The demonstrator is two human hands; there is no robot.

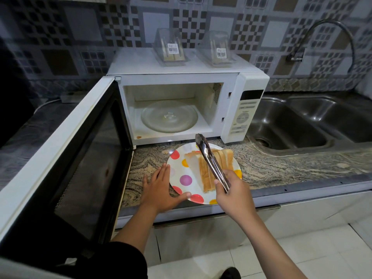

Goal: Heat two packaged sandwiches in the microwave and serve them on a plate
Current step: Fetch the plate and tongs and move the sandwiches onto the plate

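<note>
Sandwich halves (203, 168) lie side by side on a white polka-dot plate (185, 181) on the counter in front of the microwave (237, 85). My right hand (234, 193) grips metal tongs (209, 158) that stretch over the sandwiches, tips closed near the plate's far rim. My left hand (161, 188) rests flat on the counter against the plate's left rim, thumb touching the front edge. The microwave door (66, 158) hangs wide open to the left. Inside, the glass turntable (169, 116) is bare. Two clear plastic sandwich packages (170, 48) (218, 50) stand on the microwave's top.
A steel double sink (302, 125) with a curved tap (332, 37) lies to the right. The granite counter (281, 164) runs along its front. A power strip (70, 96) and cable sit at the back left. White floor tiles (302, 254) show below.
</note>
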